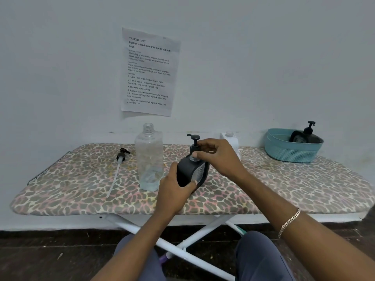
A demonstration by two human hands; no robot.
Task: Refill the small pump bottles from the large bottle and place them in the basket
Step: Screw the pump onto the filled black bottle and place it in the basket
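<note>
Lying at the far left of the leopard-print padded ironing board (81, 183), a loose black pump head with a long white dip tube (122, 154) is seen. It lies apart from the tall clear plastic large bottle (149, 159), which stands uncapped with a little liquid at its bottom. Just beside that, the small black squarish pump bottle (190, 172) is kept upright on the board. Its body is clasped by the left hand (174, 191), the grip wrapped round its lower side, and the collar under its pump is pinched by the right hand (217, 155), the grip clamped there. The step is judged to be screwing the pump on or off; which one cannot be told. If tightening, further turns are called for, then a carry rightward to the teal plastic lattice basket (292, 154), where another black pump bottle (306, 136) already leans.
</note>
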